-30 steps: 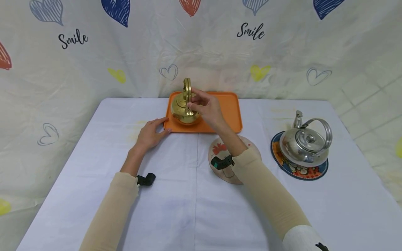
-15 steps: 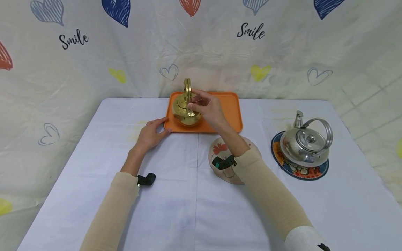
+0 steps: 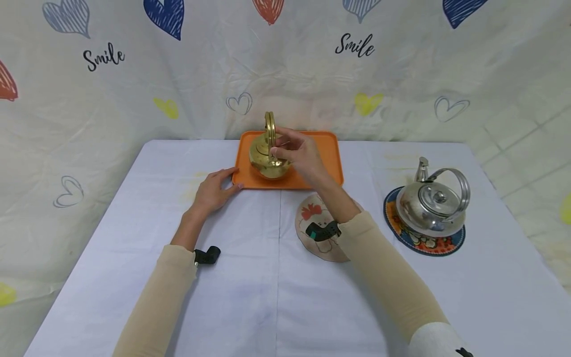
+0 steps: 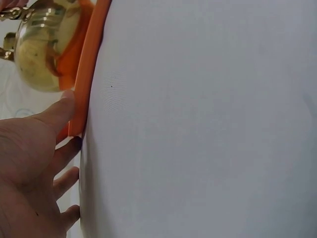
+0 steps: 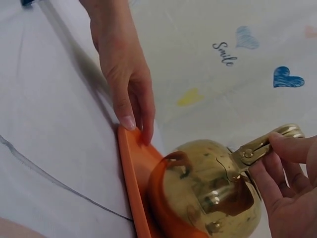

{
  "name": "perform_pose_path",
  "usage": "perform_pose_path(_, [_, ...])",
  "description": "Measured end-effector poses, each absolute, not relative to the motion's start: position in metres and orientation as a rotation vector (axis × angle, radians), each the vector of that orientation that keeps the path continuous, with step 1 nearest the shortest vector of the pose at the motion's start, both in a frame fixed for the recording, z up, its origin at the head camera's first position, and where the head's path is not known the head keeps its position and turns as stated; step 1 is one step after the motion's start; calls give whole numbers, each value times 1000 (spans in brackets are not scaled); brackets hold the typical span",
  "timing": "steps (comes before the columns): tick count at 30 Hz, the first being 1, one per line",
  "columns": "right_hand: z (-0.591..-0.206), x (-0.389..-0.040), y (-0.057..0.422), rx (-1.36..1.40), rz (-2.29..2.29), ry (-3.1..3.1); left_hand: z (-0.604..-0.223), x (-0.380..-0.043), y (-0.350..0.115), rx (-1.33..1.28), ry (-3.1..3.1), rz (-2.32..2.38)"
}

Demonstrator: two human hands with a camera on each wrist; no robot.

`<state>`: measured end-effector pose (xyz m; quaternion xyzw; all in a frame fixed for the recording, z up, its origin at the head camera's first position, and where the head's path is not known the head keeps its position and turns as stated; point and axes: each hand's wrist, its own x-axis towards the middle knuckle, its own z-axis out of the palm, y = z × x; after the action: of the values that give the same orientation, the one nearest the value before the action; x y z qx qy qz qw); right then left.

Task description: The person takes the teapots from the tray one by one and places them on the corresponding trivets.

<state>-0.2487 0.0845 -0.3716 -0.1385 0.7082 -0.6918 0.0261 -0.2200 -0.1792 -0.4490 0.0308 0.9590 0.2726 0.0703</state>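
Note:
On the orange tray [image 3: 323, 148] at the table's far edge sits a small brass kettle [image 3: 263, 166], upright, its arched handle [image 3: 270, 129] standing up. My right hand [image 3: 303, 156] pinches that handle between thumb and fingers from the right side; the right wrist view shows the brass body [image 5: 203, 188] close over the tray floor. My left hand [image 3: 213, 192] holds the tray's near left corner. In the left wrist view its thumb [image 4: 62, 106] lies against the rim, while the other fingertips reach down along the white cloth.
A steel kettle [image 3: 430, 208] stands on a round patterned mat [image 3: 439, 248] at the right. Under my right forearm lies a pale round mat [image 3: 318, 245] with a red bow print. Behind the table hangs a heart-printed curtain [image 3: 294, 64].
The brass kettle has moved a little to the right along the tray, with my right hand on its handle. My left hand and the tray have stayed in place.

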Motion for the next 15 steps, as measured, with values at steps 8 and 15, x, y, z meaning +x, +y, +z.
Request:
perform_pose_path(8, [-369, -246, 91, -418, -2186, 2147, -446, -219, -178, 101, 2891, 812])
perform_pose_path(15, [-368, -243, 96, -403, -2187, 2153, -449, -219, -178, 90, 2889, 821])
